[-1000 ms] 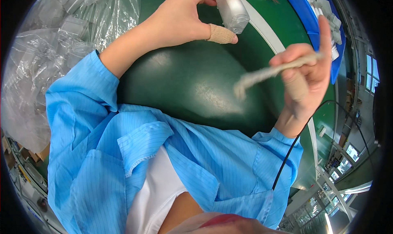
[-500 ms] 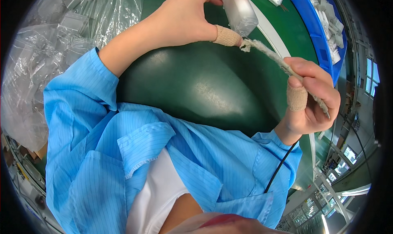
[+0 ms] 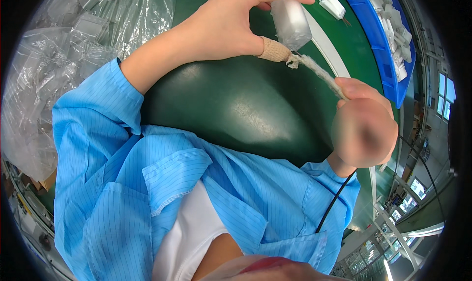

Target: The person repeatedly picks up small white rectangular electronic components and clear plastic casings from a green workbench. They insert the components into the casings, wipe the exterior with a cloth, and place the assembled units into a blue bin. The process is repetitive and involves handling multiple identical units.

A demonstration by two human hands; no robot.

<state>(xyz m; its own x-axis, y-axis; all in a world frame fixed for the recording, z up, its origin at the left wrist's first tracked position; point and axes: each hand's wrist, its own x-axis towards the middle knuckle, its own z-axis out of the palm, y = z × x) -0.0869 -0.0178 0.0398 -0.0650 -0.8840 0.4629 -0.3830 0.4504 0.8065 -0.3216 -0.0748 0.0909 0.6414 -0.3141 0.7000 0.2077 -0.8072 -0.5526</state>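
Near the top, my left hand (image 3: 221, 28) grips a white box-shaped plastic housing (image 3: 291, 23) between its thumb and fingers. A tan fabric sleeve covers that thumb. Off-white and frayed, a cloth strip (image 3: 319, 73) stretches from the thumb tip, just below the housing's lower end, to my right hand (image 3: 366, 123). The right fingers are closed round the strip; a blur hides most of that hand and the strip's other end. I cannot tell whether the strip touches the housing or the left thumb.
A dark green work surface (image 3: 236, 104) lies beneath my hands. Clear plastic bags (image 3: 64, 59) with boxy pieces fill the left. One white housing with thin wires (image 3: 332, 4) lies beyond my hands. At the right, a blue tray (image 3: 381, 45) holds several white pieces.
My right hand has moved slightly down and left, still holding the strip. My left hand and the housing sit slightly lower in view.
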